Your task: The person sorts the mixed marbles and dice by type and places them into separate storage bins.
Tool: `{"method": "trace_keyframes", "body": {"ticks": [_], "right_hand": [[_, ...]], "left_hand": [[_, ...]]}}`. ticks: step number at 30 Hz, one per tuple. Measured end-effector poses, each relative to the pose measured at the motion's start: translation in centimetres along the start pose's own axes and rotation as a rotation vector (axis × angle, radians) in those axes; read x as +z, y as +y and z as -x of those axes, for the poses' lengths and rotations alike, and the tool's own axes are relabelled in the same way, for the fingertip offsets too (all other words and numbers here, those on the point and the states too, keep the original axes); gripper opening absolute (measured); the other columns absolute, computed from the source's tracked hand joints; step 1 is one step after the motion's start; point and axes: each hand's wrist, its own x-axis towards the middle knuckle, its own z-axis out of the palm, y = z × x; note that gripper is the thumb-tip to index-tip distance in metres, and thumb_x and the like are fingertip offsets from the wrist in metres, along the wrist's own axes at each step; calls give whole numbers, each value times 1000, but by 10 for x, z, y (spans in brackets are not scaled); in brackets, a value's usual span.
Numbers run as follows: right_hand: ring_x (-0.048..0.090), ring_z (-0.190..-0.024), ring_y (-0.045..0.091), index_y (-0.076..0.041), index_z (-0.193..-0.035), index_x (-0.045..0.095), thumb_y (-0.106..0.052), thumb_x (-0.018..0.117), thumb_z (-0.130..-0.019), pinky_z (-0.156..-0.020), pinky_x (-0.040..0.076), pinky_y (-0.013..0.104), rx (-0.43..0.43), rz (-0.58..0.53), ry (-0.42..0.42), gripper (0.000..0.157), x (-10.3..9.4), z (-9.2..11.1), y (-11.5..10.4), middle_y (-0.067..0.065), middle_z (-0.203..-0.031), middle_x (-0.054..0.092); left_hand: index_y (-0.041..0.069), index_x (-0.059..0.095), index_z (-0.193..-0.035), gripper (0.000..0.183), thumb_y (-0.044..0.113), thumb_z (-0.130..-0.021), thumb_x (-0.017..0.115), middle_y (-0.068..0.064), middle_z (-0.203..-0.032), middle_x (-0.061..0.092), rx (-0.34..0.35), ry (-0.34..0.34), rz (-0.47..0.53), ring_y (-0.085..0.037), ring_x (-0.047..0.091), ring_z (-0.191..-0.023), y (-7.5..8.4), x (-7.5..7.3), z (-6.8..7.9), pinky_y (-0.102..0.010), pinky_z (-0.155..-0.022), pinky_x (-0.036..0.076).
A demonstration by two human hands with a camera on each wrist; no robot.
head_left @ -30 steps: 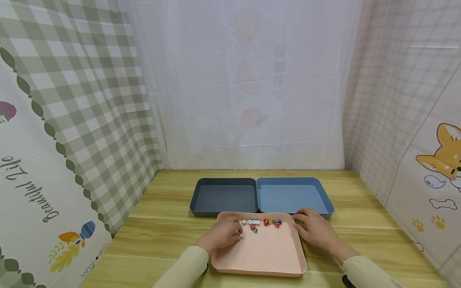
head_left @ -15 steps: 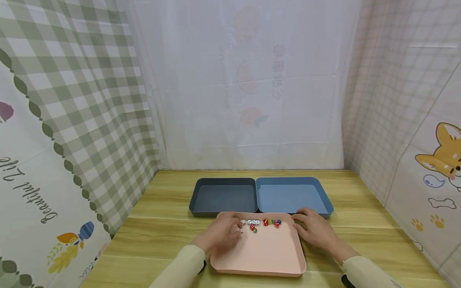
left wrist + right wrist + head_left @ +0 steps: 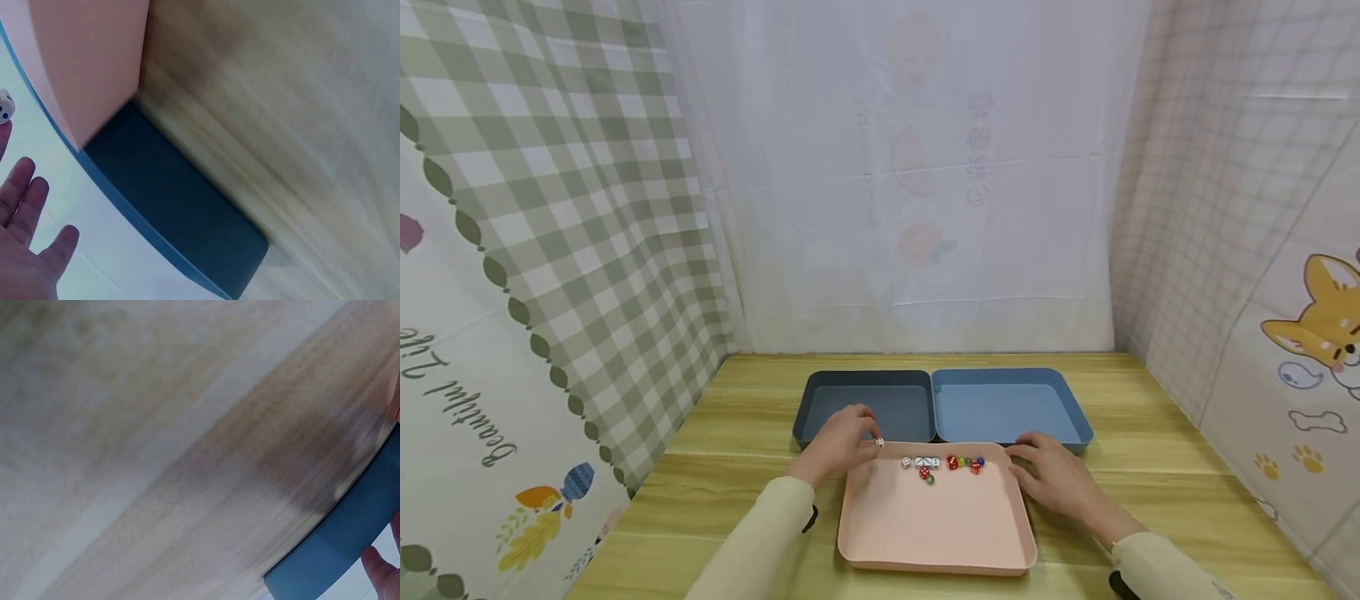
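Note:
My left hand pinches a white die above the far left corner of the pink tray. In the left wrist view, the die shows at a fingertip while the other fingers stand spread. On the tray, a white die and a short row of white dice lie along the far side. Red dice and small green, yellow and blue beads lie right of them. My right hand rests its fingers on the tray's far right corner, holding no loose piece.
Behind the pink tray stand a dark slate tray on the left and a blue tray on the right, side by side. A tiny green piece sits in the blue tray's far left corner. Cloth curtains surround the wooden table.
My left hand has picked up the white die from the left part of the pink tray and carried it up toward the dark tray. My right hand stays in place.

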Motion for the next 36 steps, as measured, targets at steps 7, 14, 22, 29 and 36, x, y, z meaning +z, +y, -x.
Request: {"method": "trace_keyframes", "body": {"ticks": [7,14,22,29,36], "right_hand": [[60,-102,30,-11,-111,75,-18,74,-89,-80,54,49,5,0,-12,23,0,-1,1,10,-111,63],[60,-101,29,-13,-111,76,-19,75,-89,-79,54,49,-4,-1,1,23,1,1,2,9,-111,63],[60,-103,31,-11,-112,75,-19,74,-90,-82,53,51,22,10,-24,24,1,0,1,11,-112,63],[60,-101,28,-13,-111,76,-19,75,-89,-81,54,48,31,3,-16,22,2,1,1,9,-111,63],[60,-101,28,-13,-111,76,-20,74,-89,-82,54,48,25,6,-12,22,3,0,1,9,-111,63]], "left_hand": [[17,74,-92,9,25,-93,70,-10,-126,59,-48,8,45,-30,55,-118,-16,-8,-12,-48,-101,44],[17,72,-91,10,26,-93,70,-10,-125,59,-115,36,53,-32,55,-117,-33,-5,-27,-52,-100,43],[17,73,-90,11,27,-93,70,-11,-122,60,-212,85,19,-32,56,-114,-44,0,-41,-54,-96,45],[12,73,-92,11,23,-92,71,-13,-115,60,-291,101,32,-33,58,-107,-53,9,-41,-53,-96,45],[11,73,-94,12,22,-93,71,-15,-116,60,-342,90,45,-35,59,-105,-58,13,-38,-52,-95,46]]}}
